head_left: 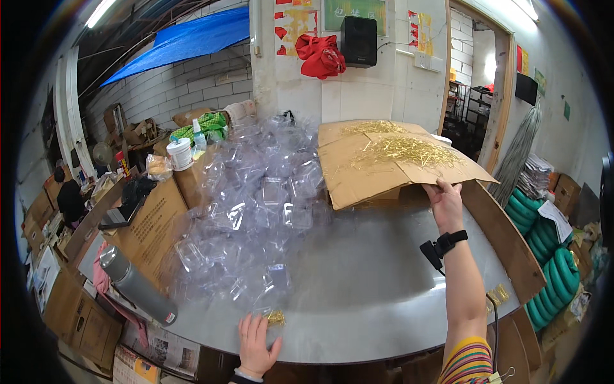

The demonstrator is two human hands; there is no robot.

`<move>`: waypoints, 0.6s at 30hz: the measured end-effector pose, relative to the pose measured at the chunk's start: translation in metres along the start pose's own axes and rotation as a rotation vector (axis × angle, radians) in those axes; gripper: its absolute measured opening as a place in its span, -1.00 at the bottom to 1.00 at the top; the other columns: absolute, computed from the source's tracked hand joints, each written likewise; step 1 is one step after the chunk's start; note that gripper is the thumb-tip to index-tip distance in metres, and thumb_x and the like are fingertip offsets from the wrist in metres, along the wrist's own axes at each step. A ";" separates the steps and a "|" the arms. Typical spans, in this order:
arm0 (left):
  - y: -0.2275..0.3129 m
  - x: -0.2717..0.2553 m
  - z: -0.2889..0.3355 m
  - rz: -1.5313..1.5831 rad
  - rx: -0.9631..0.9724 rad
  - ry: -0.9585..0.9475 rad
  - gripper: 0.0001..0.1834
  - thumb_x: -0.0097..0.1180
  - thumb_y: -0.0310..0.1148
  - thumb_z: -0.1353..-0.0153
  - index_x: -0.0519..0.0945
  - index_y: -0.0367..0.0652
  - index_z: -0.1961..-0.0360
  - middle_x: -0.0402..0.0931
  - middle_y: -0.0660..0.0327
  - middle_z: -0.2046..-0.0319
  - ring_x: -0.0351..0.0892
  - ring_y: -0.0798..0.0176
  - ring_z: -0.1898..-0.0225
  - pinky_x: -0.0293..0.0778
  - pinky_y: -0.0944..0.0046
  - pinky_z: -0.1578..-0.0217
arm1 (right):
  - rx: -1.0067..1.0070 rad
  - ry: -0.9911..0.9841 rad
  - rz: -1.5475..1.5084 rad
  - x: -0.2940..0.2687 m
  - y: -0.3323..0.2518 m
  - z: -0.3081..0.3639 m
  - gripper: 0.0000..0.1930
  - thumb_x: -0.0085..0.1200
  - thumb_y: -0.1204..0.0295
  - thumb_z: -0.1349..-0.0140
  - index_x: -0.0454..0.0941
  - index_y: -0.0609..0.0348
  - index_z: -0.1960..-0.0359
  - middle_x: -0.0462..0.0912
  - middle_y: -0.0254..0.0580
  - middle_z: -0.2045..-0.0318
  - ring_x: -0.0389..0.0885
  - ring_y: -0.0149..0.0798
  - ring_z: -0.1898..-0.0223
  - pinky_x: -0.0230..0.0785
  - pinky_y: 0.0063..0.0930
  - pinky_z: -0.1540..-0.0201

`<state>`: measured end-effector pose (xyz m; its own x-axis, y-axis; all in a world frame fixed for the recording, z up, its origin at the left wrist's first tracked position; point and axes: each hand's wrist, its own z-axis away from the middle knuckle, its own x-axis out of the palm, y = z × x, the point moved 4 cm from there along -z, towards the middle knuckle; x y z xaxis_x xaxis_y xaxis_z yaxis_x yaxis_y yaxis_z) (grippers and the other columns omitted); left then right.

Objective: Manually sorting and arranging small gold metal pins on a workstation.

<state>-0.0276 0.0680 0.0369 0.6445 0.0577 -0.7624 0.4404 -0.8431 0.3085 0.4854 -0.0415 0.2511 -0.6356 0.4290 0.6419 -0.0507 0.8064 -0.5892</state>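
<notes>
A brown cardboard sheet slopes at the back right of the metal table. Many thin gold metal pieces lie heaped on it; their exact kind is too small to tell. My right hand grips the sheet's near edge, fingers at its rim. Near the table's front edge rests my left hand, its fingers stretched out and holding nothing visible. Just beyond its fingertips sits a small clump of gold pieces, beside a big pile of clear plastic boxes.
A grey thermos flask leans at the left by a large carton. Wooden boards edge the table's right side. Small gold packets lie near the right corner. Green coiled bundles are stacked beyond. A person is far left.
</notes>
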 end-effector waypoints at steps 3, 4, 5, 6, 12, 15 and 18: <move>0.002 -0.002 -0.003 0.018 -0.010 0.030 -0.35 0.29 -0.21 -0.14 0.44 -0.37 -0.19 0.37 -0.11 -0.21 0.21 -0.32 -0.32 0.06 -0.36 -0.37 | -0.004 -0.002 0.016 -0.010 -0.012 0.030 -0.26 -0.15 0.73 -0.35 -0.19 -0.08 -0.45 0.36 0.10 -0.28 0.59 0.07 -0.16 0.60 0.04 -0.17; 0.003 -0.002 -0.003 0.024 -0.005 0.032 -0.35 0.29 -0.21 -0.14 0.44 -0.37 -0.19 0.37 -0.11 -0.21 0.21 -0.32 -0.32 0.06 -0.36 -0.37 | -0.012 0.003 0.030 -0.013 -0.019 0.041 -0.27 -0.14 0.72 -0.35 -0.17 -0.07 -0.45 0.37 0.08 -0.28 0.59 0.06 -0.16 0.61 0.02 -0.15; 0.003 -0.003 -0.002 0.019 -0.008 0.035 -0.35 0.29 -0.21 -0.14 0.44 -0.38 -0.19 0.36 -0.11 -0.21 0.20 -0.32 -0.32 0.06 -0.35 -0.38 | -0.009 0.031 0.047 -0.014 -0.021 0.053 -0.30 -0.14 0.70 -0.35 -0.11 -0.06 -0.44 0.36 0.05 -0.28 0.58 0.04 -0.17 0.61 0.00 -0.14; 0.003 -0.003 -0.001 0.015 -0.010 0.038 -0.34 0.30 -0.20 -0.15 0.44 -0.38 -0.19 0.36 -0.11 -0.21 0.20 -0.32 -0.32 0.06 -0.34 -0.38 | -0.011 0.033 0.050 -0.014 -0.025 0.065 -0.30 -0.14 0.70 -0.35 -0.11 -0.06 -0.44 0.36 0.05 -0.28 0.58 0.04 -0.17 0.61 0.00 -0.14; 0.001 -0.001 0.004 0.012 0.004 0.049 -0.35 0.29 -0.22 -0.16 0.43 -0.38 -0.19 0.36 -0.12 -0.21 0.20 -0.32 -0.33 0.05 -0.34 -0.39 | -0.027 0.144 0.058 -0.030 -0.049 0.147 -0.32 -0.13 0.68 -0.34 -0.07 -0.05 -0.43 0.37 -0.01 -0.28 0.58 -0.03 -0.17 0.59 -0.01 -0.15; 0.001 0.000 0.004 0.011 0.018 0.049 -0.35 0.29 -0.23 -0.16 0.42 -0.38 -0.20 0.35 -0.13 -0.22 0.19 -0.33 -0.34 0.05 -0.35 -0.39 | 0.013 0.170 0.094 -0.036 -0.055 0.182 -0.31 -0.13 0.68 -0.34 -0.06 -0.05 -0.44 0.40 -0.02 -0.27 0.60 -0.07 -0.14 0.63 -0.05 -0.11; 0.001 -0.001 0.002 0.018 0.012 0.049 -0.35 0.28 -0.24 -0.16 0.41 -0.38 -0.21 0.34 -0.13 -0.22 0.18 -0.34 -0.35 0.04 -0.36 -0.39 | 0.097 0.192 0.146 -0.040 -0.055 0.205 -0.36 -0.12 0.68 -0.34 -0.03 -0.03 -0.39 0.43 -0.03 -0.25 0.63 -0.07 -0.12 0.67 -0.09 -0.06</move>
<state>-0.0293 0.0662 0.0368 0.6821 0.0680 -0.7281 0.4210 -0.8506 0.3150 0.3553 -0.1866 0.1573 -0.4839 0.6147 0.6229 -0.0490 0.6916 -0.7206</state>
